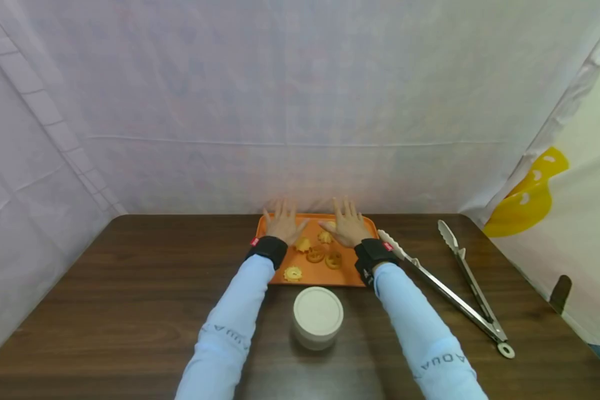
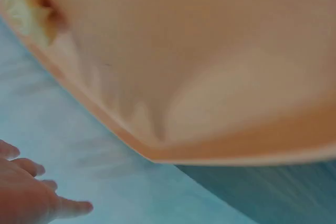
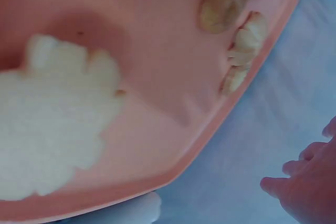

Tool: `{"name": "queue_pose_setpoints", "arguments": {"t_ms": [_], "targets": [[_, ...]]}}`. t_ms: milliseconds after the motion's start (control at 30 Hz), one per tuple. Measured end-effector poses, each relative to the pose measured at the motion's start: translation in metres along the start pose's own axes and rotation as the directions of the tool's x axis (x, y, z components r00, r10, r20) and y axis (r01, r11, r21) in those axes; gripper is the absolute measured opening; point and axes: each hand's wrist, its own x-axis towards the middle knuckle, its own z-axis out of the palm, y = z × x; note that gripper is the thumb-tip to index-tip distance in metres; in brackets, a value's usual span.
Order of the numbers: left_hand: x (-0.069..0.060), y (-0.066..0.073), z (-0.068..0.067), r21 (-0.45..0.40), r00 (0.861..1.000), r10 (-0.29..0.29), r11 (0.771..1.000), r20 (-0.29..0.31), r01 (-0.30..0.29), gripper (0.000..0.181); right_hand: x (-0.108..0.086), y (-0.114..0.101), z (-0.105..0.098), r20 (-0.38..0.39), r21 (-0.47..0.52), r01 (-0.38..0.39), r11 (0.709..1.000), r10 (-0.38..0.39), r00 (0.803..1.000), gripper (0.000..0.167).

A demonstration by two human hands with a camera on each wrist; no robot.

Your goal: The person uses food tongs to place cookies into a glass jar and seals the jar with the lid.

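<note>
Fingers spread and straight, my left hand (image 1: 281,225) is over the far left part of an orange tray (image 1: 349,273). My right hand (image 1: 349,229) is spread the same way over the tray's far right part. Neither hand holds anything. On the tray lie several yellow and brown snack-like pieces, among them a pale scalloped ring (image 1: 293,273), a brown pretzel-shaped piece (image 1: 333,260) and a fluted yellow piece (image 1: 303,244). Both wrist views show the tray close up, with the hands' fingers at the lower corners. Whether the palms touch anything cannot be seen.
A round white lidded tub (image 1: 318,316) stands in front of the tray. Long metal tongs (image 1: 460,303) lie spread on the brown wooden table (image 1: 130,289) at right. White sheeting (image 1: 280,100) hangs behind, and a yellow perforated sheet (image 1: 527,194) is at the right wall.
</note>
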Motion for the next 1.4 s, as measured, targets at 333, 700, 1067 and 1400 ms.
{"name": "queue_pose_setpoints", "arguments": {"t_ms": [333,700,1067,1400], "targets": [[-0.010,0.014,-0.018,-0.255,0.991,0.133,0.958,-0.006,-0.130,0.048,-0.009,-0.007,-0.002,-0.007,0.096,0.107,0.990,-0.107,0.994,0.076],[-0.031,0.010,-0.020,-0.367,0.970,0.237,0.908,0.048,-0.203,0.030,-0.033,-0.019,0.003,-0.012,0.072,0.196,0.978,-0.196,0.981,0.053],[-0.057,0.006,-0.025,-0.384,0.915,0.403,0.847,0.013,-0.367,0.026,-0.056,-0.024,0.007,-0.027,0.124,0.267,0.956,-0.265,0.964,0.045],[-0.082,0.007,-0.027,-0.470,0.884,0.465,0.793,0.055,-0.388,0.026,-0.074,-0.024,0.011,-0.072,0.189,0.382,0.904,-0.375,0.924,0.038]]}}
